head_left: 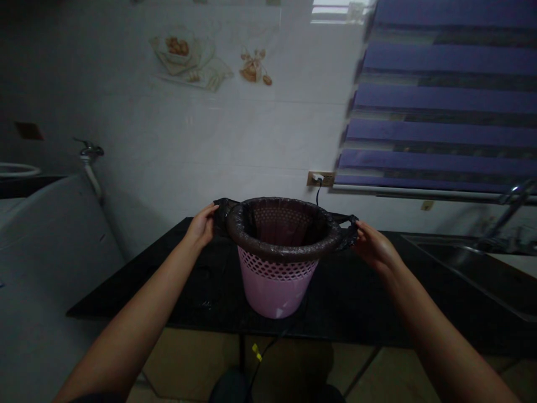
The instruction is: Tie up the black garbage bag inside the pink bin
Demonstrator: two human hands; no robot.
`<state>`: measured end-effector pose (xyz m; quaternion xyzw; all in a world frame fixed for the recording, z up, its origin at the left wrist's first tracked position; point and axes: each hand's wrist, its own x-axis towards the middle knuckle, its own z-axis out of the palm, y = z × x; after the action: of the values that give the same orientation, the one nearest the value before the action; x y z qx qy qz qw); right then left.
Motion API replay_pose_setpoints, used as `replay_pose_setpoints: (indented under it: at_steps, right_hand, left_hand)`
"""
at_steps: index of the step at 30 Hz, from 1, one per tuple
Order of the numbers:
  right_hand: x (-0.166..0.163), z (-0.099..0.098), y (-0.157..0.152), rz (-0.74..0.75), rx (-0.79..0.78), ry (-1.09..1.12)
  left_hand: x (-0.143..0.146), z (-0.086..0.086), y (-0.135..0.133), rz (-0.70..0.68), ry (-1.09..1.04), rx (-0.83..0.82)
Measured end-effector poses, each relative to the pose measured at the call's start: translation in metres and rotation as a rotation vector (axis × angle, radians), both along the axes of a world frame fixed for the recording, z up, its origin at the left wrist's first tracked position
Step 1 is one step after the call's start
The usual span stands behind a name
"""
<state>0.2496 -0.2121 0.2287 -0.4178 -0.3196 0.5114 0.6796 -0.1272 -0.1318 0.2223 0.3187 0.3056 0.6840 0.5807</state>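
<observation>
A round pink plastic basket (274,290), its rim wrapped in a black plastic bag (285,252), stands near the front edge of a black countertop (348,305) that extends both ways. The left hand (202,228) and right hand (375,244) each pinch a bag handle (222,215), fingertips (213,209) closed.

Pink basket (272,294), black bag (285,254), purple-striped blind (444,101)

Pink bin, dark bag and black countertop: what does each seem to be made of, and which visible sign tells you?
Pink bin: probably moulded plastic, smooth, evenly perforated near the top.
Dark bag: likely thin plastic film, crinkled and shiny, letting the bin show through.
Black countertop: perhaps smooth stone, faintly shiny; dimness leaves it open.
</observation>
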Motion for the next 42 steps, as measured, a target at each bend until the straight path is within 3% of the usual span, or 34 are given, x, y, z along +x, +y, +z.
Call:
replay_pose_setpoints:
  at_steps: [31,42]
  right_hand:
    - [0.000,0.007,0.005,-0.011,0.068,-0.066]
    - [0.004,-0.005,0.003,-0.129,0.118,-0.201]
  left_hand:
    - [0.000,0.008,-0.005,-0.006,0.005,0.062]
    - [-0.004,-0.005,-0.009,0.177,0.205,0.114]
